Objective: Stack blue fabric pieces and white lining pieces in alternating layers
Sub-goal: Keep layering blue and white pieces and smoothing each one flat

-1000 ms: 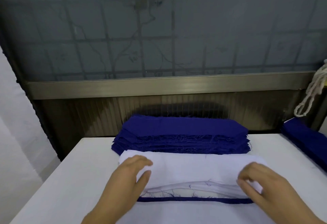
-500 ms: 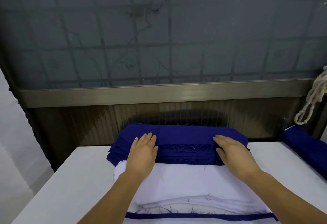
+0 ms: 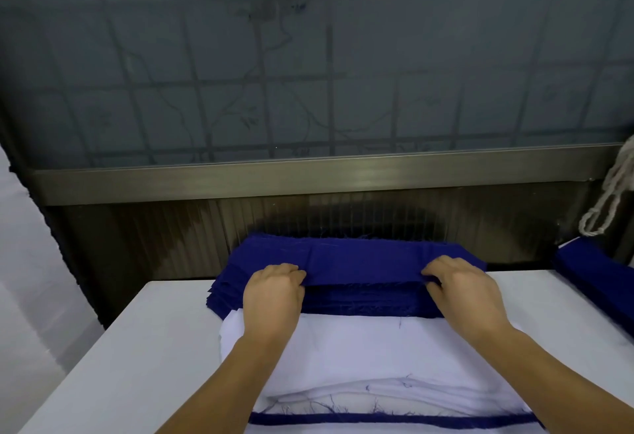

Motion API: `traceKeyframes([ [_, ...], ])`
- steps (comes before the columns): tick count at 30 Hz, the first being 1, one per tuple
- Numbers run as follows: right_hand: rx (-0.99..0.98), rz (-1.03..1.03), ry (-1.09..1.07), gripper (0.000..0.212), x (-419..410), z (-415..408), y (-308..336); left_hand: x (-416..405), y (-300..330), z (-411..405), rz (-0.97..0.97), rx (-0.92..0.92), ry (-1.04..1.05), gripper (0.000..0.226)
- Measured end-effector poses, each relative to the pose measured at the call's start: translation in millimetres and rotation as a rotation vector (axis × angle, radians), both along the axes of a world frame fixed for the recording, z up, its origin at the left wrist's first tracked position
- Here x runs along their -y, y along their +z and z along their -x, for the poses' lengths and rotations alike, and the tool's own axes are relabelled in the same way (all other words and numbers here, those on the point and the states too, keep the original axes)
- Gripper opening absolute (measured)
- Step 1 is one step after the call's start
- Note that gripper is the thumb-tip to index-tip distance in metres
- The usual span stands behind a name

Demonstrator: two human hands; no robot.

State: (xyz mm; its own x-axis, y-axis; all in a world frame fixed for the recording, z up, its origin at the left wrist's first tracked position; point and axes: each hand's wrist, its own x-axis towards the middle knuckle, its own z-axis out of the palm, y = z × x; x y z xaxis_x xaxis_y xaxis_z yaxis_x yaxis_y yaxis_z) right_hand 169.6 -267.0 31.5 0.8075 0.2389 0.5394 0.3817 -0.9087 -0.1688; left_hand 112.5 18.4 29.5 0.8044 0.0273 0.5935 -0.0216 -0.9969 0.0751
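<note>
Your left hand (image 3: 272,291) and right hand (image 3: 463,291) each have their fingers curled over the near edge of the top blue piece (image 3: 360,262), pinching it at either end where it lies on the blue pile (image 3: 360,300) at the far side of the white table (image 3: 144,348). Just in front of that pile, under your wrists, sits the layered stack with a white lining piece (image 3: 370,348) on top and a blue edge (image 3: 377,419) showing lower down. More blue fabric (image 3: 597,276) lies at the table's right edge, well apart.
</note>
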Motion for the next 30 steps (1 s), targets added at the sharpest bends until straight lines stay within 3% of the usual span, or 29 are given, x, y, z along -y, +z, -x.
traceKeyframes([
  [4,-0.094,-0.123,-0.010,0.023,4.1,-0.8,0.4,-2.0,2.8,4.1,0.097,-0.053,0.005,0.028],
  [8,-0.155,-0.179,0.138,0.016,11.7,2.9,1.5,-9.1,4.7,9.0,0.153,-0.073,-0.032,0.033],
  [13,-0.070,-0.170,0.173,0.019,16.9,25.0,9.3,-4.8,18.0,28.3,0.145,-0.017,-0.052,0.024],
  [20,-0.099,-0.164,0.201,0.027,32.8,84.0,22.7,-5.4,33.3,83.7,0.148,0.015,-0.138,0.039],
  [25,-0.389,-0.344,0.271,0.025,53.8,123.7,31.2,-13.2,43.9,137.7,0.305,-0.161,-0.164,0.040],
  [30,-0.838,-0.446,0.357,0.021,67.9,137.1,48.9,-26.9,51.2,160.9,0.522,-0.378,-0.210,0.033],
])
